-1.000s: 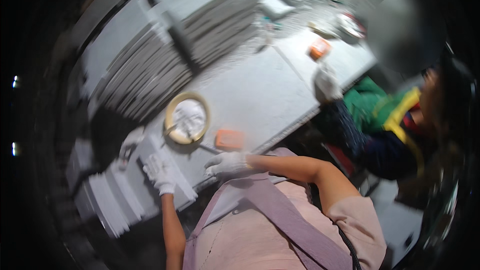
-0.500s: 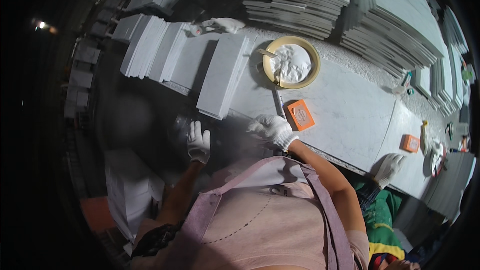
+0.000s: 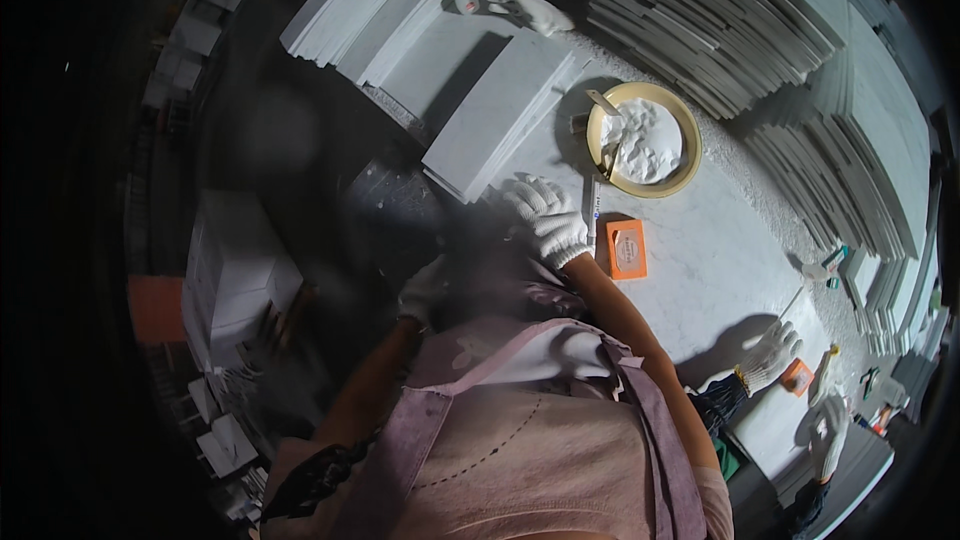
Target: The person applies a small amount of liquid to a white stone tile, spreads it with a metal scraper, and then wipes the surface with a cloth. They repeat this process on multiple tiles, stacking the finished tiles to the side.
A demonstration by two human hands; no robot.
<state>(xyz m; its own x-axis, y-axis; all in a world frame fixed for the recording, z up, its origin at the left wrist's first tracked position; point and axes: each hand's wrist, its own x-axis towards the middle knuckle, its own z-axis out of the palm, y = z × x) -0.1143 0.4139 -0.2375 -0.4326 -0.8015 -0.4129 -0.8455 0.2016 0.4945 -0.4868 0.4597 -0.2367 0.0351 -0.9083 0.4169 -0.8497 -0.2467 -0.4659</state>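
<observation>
My right hand (image 3: 550, 218), in a white knit glove, rests at the table's near edge with fingers apart and bent, holding nothing I can see. Just beyond it a leaning row of pale grey stone tiles (image 3: 505, 105) stands on the marble-look table (image 3: 690, 280). A white marker (image 3: 594, 202) and an orange block (image 3: 627, 249) lie to its right. My left hand (image 3: 422, 292), also gloved, is low in front of my apron (image 3: 440, 420); shadow and haze hide its fingers. A yellow bowl (image 3: 693, 145) of white paste, with a flat-handled tool (image 3: 604, 102) in it, sits farther back.
Tall tile stacks (image 3: 690, 25) line the back, and more tiles (image 3: 350, 10) stand at the far left. Beside these is a white glove (image 3: 530, 10). A co-worker's gloved hands (image 3: 770, 355) are at the right near a second orange block (image 3: 797, 377). White boxes (image 3: 235, 270) stand lower left.
My left hand, earlier raised with fingers spread, has dropped toward my apron. My right hand stays at the table edge. The view has turned, and the co-worker's hand has moved beside the second orange block.
</observation>
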